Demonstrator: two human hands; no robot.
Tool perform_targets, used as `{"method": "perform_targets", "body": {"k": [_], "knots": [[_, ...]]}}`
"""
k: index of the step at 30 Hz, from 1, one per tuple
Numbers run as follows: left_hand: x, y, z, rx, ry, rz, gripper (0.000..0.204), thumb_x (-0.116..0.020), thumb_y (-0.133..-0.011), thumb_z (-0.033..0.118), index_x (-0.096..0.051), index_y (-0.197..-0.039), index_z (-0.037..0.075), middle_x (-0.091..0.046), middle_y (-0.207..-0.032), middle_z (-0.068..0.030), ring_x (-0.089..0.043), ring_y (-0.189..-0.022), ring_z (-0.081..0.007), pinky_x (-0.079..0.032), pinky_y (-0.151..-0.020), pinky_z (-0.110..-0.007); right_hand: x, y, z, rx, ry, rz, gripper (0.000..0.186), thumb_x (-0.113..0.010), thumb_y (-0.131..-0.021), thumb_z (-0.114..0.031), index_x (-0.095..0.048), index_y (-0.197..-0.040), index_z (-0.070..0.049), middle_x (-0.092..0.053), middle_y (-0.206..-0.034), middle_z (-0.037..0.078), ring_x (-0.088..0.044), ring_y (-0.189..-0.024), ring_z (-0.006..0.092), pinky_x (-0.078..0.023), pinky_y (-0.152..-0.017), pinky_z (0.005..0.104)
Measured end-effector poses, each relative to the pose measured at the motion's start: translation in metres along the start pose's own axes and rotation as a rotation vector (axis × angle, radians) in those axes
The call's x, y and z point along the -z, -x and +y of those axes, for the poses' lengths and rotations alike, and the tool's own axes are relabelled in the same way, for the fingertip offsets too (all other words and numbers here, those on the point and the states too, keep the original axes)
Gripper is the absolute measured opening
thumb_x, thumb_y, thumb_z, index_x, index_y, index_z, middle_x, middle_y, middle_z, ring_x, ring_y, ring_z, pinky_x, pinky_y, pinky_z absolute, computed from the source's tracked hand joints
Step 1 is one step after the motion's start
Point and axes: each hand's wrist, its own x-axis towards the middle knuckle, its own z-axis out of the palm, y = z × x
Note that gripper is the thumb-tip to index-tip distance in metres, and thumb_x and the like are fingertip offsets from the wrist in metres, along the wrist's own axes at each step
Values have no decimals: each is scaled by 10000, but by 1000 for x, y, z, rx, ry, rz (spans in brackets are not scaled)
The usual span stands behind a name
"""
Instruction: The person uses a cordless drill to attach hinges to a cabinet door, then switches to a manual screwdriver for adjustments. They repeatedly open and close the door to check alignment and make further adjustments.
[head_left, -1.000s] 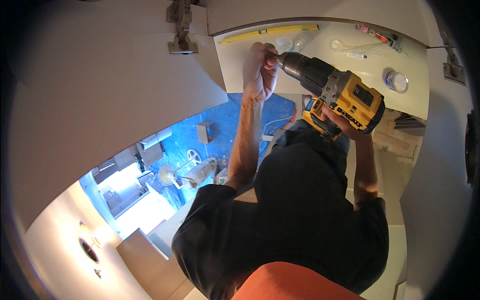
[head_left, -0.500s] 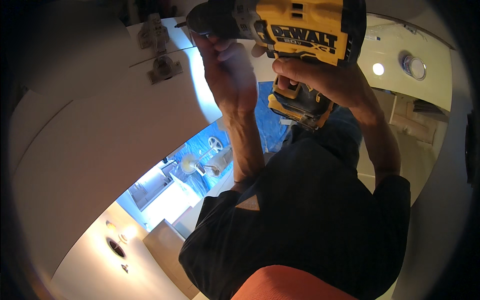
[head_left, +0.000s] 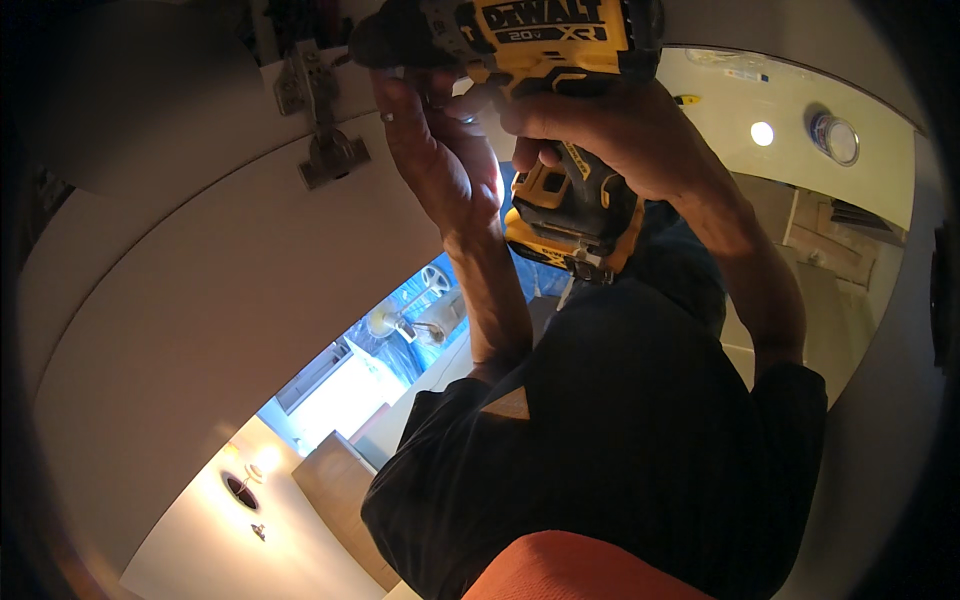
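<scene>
My right hand (head_left: 615, 130) is wrapped round the grip of a yellow and black cordless drill (head_left: 560, 50), its battery hanging below. The chuck points left and its tip is lost in shadow. My left hand (head_left: 440, 165) is raised under the chuck, fingers curled in close to it. Whatever those fingers hold, if anything, is hidden. Left of the chuck, a metal cabinet hinge (head_left: 325, 120) is fixed to a large pale panel (head_left: 220, 260). The hinge's upper part reaches close to the drill's front end.
On a pale surface at the right stand a round open can (head_left: 835, 138) and a small yellow tool (head_left: 687, 100). Blue sheeting (head_left: 400, 355) shows beyond the panel's lower edge. A round hole (head_left: 240, 490) with a fitting is at the lower left.
The drill and my right hand have shifted left and a little upward. The bit seen near the hinge is now hidden. The bright strip of light across the panel is gone.
</scene>
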Motion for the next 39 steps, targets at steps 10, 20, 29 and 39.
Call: {"method": "perform_targets", "body": {"k": [10, 20, 29, 39], "knots": [[13, 1, -1, 23, -61, 76, 367, -543, -1029, 403, -575, -1234, 100, -677, -1003, -36, -655, -942, -162, -557, -819, -360, -2, -5, -5, -2, 9, -52, 186, -691, -865, -233, -717, -959, -74, -747, -824, 32, -729, -757, 120, -582, -721, 285], [5, 5, 10, -24, -66, 27, 464, -560, -1038, 281, -422, -1417, 51, -629, -1181, -86, -630, -1054, -176, -556, -872, -299, -4, -9, -7, -95, 59, -93, 244, -686, -864, -321, -730, -972, -105, -739, -811, 14, -733, -753, 129, -585, -736, 307], [37, 10, -18, -295, -675, -169, 450, -558, -1026, 359, -448, -1314, 32, -612, -1091, -119, -613, -975, -186, -511, -797, -307, -5, -8, -15, -142, -165, -70, 215, -715, -866, -209, -713, -981, -28, -717, -787, 57, -713, -714, 152, -570, -691, 293], [42, 19, -59, 32, -3, -122, 387, -539, -1038, 342, -541, -1227, 4, -618, -1089, -110, -620, -938, -168, -509, -759, -267, 8, -6, -9, 39, 77, -90, 183, -682, -882, -139, -697, -1007, -6, -680, -742, 53, -634, -612, 133, -525, -613, 286]]}}
